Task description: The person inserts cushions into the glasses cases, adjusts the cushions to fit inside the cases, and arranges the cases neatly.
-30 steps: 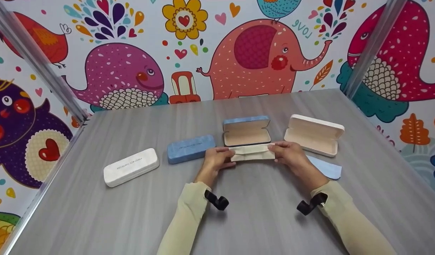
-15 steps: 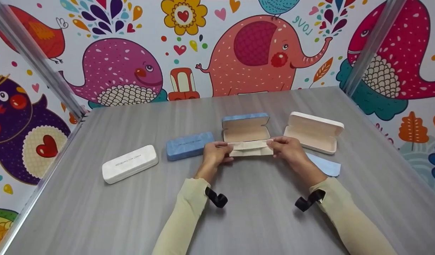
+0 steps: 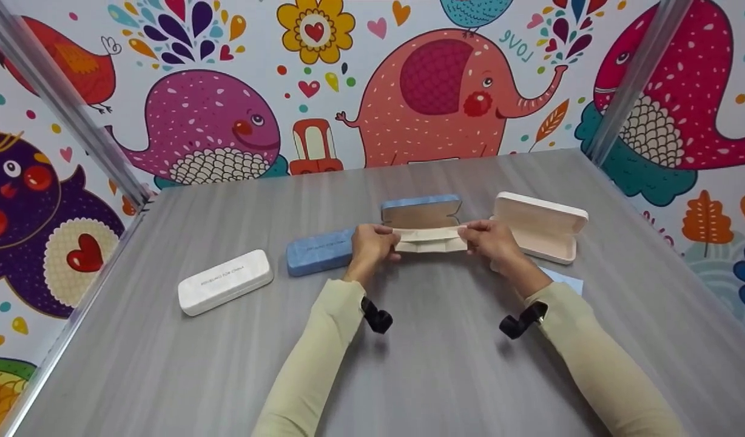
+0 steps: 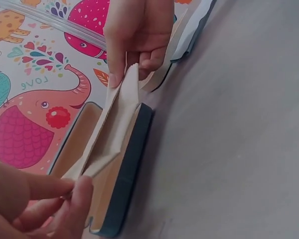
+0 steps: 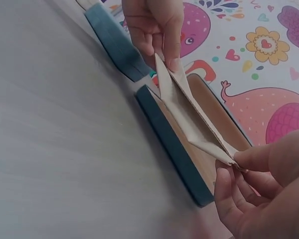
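Observation:
A folded cream cloth [image 3: 430, 243] is stretched between both hands, its folds gaping along the length in the wrist views. My left hand [image 3: 372, 246] pinches one end between thumb and fingers. The other end is pinched by my right hand [image 3: 491, 240]. Directly beneath the cloth stands an open blue glasses case [image 3: 421, 206] with a tan lining; in the left wrist view the cloth hangs over the case's tray [image 4: 127, 184]. In the head view the hands and cloth cover the front of that case.
A closed blue glasses case [image 3: 318, 252] lies beside my left hand, and a closed white one [image 3: 225, 282] farther left. Right of my right hand stands an open white case [image 3: 545, 227]. A light blue cloth [image 3: 566, 280], partly behind my right forearm, lies in front of it.
Both hands have moved away from me with the cream cloth, from in front of the open blue case to over it. The closed cases stay in place.

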{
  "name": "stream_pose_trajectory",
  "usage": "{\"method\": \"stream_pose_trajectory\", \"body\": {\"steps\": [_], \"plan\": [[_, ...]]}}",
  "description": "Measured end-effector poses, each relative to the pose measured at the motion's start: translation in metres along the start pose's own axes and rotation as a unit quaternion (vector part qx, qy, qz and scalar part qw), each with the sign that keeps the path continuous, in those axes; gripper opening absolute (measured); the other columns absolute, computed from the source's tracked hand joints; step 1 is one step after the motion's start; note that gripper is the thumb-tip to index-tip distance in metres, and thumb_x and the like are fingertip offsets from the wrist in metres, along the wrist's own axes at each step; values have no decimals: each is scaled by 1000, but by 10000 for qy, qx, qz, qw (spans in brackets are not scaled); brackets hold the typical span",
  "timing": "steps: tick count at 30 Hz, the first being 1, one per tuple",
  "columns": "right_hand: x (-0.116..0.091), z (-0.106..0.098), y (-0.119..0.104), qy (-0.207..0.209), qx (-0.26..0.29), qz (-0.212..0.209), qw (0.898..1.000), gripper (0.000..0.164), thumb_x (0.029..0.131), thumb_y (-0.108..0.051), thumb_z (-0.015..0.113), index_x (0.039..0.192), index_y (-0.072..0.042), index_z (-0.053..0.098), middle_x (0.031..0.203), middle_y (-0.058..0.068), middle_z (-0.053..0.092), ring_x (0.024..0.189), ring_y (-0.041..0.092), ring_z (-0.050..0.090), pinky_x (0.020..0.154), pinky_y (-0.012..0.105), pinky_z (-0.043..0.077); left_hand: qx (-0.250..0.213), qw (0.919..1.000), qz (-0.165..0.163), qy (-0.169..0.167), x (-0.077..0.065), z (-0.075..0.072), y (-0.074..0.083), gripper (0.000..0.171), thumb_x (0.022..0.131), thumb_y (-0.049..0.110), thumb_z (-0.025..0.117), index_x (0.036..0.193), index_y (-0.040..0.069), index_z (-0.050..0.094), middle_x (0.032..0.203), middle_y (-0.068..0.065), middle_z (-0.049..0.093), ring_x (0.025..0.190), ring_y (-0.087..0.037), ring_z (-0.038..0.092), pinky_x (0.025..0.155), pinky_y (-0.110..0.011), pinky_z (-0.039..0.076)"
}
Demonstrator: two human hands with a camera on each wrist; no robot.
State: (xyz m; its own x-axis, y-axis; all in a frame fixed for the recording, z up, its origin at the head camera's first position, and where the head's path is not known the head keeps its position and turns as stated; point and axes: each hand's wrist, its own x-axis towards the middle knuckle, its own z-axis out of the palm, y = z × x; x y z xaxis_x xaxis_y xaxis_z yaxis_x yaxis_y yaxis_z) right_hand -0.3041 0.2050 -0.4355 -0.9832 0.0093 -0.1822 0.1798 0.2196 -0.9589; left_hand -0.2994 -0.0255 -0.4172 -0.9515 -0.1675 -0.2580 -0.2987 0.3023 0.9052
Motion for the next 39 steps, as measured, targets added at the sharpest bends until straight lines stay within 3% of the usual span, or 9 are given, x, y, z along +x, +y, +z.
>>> {"method": "stream_pose_trajectory", "body": {"steps": [4,12,19,22,25,29,33,39], "plan": [[7,-1,-7,75,-319,-79,9994,32,98,-14,63,120,9,61,72,-10,58,62,2,56,61,17,53,-48,9999,94,30,7,0,6,20,90,2,69,109,-2,72,108,-16,72,44,-8,59,68,-34,62],[20,2,-15,117,-352,-48,9993,34,97,-12,64,121,12,61,69,-9,57,61,2,55,58,15,51,88,9993,305,203,16,-1,10,21,88,0,66,108,-2,73,105,-18,73,41,-8,58,70,-38,62],[28,5,-17,200,-478,-35,9986,31,97,-9,61,120,12,62,69,-8,57,60,2,55,58,15,50,96,9988,313,365,21,4,11,22,86,-4,65,106,-5,73,101,-18,73,42,-11,60,61,-33,62],[30,7,-17,290,-495,-48,9983,26,95,-8,63,114,10,63,68,-8,57,57,3,54,57,17,50,158,9983,267,500,23,5,11,17,84,-5,65,98,-5,74,97,-18,74,45,-16,65,58,-31,61],[33,8,-17,380,-521,-86,9979,21,93,-8,66,107,7,65,65,-8,56,55,3,54,57,18,51,256,9972,249,652,25,4,11,11,84,-6,63,77,-3,72,88,-17,74,45,-18,66,53,-30,59],[35,10,-17,433,-656,-101,9969,17,92,-9,69,100,5,66,60,-9,56,54,3,54,57,20,52,316,9964,223,752,28,4,10,29,84,-6,63,58,4,58,71,-11,67,38,-14,60,47,-26,56],[37,12,-15,516,-844,-105,9950,16,91,-9,71,98,5,68,57,-10,54,54,2,52,56,18,50,226,9965,113,792,30,5,10,33,82,-8,64,55,8,53,66,-7,60,40,-17,62,46,-26,55],[39,14,-9,696,-887,-64,9936,14,89,-10,73,95,3,70,58,-11,55,54,2,51,52,16,45,632,9929,169,995,31,9,8,26,83,-8,63,63,7,58,79,-15,73,54,-23,72,40,-21,50]]}}
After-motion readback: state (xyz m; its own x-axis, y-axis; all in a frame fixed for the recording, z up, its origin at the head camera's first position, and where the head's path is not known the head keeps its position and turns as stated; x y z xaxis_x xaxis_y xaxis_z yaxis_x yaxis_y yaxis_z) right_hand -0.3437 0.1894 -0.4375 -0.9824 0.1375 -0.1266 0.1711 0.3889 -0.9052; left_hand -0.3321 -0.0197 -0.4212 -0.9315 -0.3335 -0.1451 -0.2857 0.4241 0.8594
